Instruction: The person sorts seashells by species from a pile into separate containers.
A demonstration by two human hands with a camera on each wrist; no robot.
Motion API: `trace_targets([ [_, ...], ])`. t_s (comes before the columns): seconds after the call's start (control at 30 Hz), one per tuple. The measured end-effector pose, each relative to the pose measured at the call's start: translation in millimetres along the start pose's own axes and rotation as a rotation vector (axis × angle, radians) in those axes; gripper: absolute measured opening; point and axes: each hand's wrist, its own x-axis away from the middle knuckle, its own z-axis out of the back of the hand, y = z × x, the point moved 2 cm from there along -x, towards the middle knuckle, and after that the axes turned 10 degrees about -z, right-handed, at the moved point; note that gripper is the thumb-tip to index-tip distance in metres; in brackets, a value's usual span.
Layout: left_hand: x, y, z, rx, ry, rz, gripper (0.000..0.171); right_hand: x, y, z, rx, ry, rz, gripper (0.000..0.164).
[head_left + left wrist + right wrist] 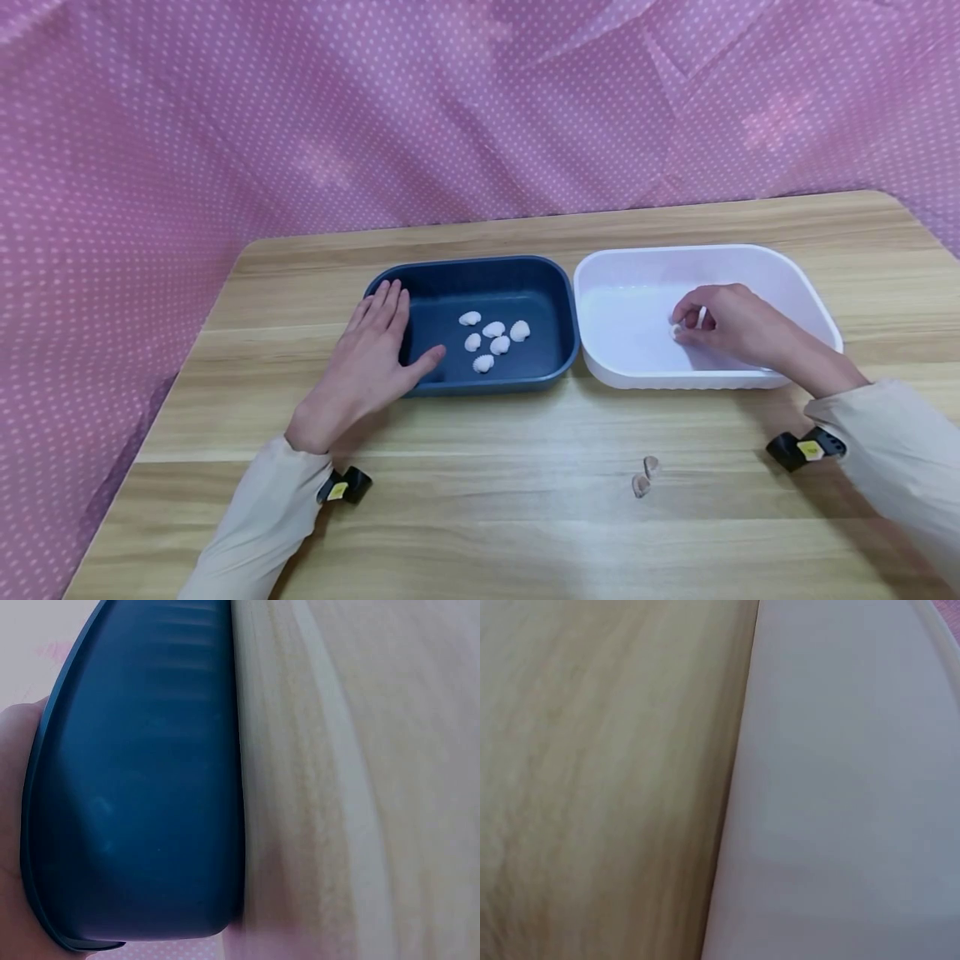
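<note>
My left hand (367, 358) lies over the left end of a dark blue tray (487, 387), fingers straight across its rim and thumb spread along the front. In the left wrist view part of that hand shows beside the tray's outer wall (157, 772). Several white seashells (483, 363) lie loosely grouped on the blue tray's floor. My right hand (723, 321) is inside a white tray (615, 333), its thumb and fingertips pinching a small white seashell (675, 330) low over the floor. The right wrist view has only the white tray's side (840, 787) and tabletop.
Both trays stand side by side, nearly touching, on a wooden table (487, 517). Two small brownish shells (641, 485) lie on the tabletop in front of the white tray. Behind the table hangs a pink dotted cloth (450, 117).
</note>
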Motion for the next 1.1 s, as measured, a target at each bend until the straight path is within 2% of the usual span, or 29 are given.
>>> trace_targets([
  [0.3, -0.7, 0.5, 0.2, -0.009, 0.004, -0.007, 0.096, 0, 1, 1, 0.006, -0.001, 0.012, 0.015],
  [0.5, -0.4, 1.0, 0.2, -0.007, 0.002, -0.005, 0.095, 6, -5, 9, 0.019, 0.057, 0.016, 0.017],
  [0.87, 0.4, 0.8, 1.3, -0.002, 0.004, -0.003, 0.095, 38, -36, 21, -0.002, 0.273, 0.207, 0.027],
  [1.1, 0.8, 1.0, 1.2, -0.002, 0.002, 0.002, 0.094, 55, -52, 22, -0.064, 0.3, 0.291, 0.037],
])
